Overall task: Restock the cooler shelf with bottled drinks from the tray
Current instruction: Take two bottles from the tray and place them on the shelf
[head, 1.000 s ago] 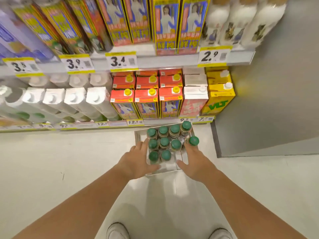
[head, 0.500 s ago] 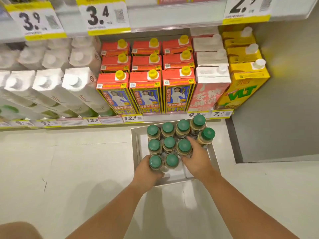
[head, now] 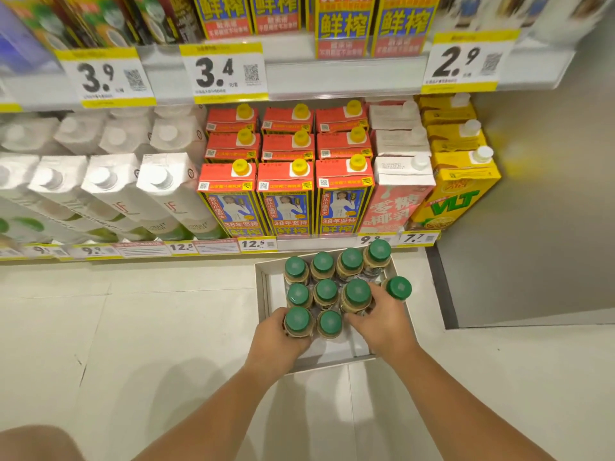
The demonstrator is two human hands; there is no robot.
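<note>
A white cardboard tray [head: 266, 294] sits on the pale floor in front of the bottom shelf. It holds several bottles with green caps. My left hand [head: 278, 344] is wrapped around the near-left bottle [head: 298, 322]. My right hand [head: 382, 322] is closed around a bottle in the middle row [head: 356, 294], fingers curled on its body. One bottle [head: 398, 288] stands at the tray's right edge beside my right hand. Both arms reach down from the bottom of the view.
The bottom shelf [head: 299, 243] carries white cartons [head: 159, 191], red-topped juice cartons [head: 286, 194], a pink carton [head: 399, 191] and a yellow VLT carton [head: 456, 194]. Price tags line both shelf edges. A grey panel [head: 532, 227] stands at the right.
The view has dropped closer to the tray. Both hands moved from the tray's sides onto bottles and closed on them.
</note>
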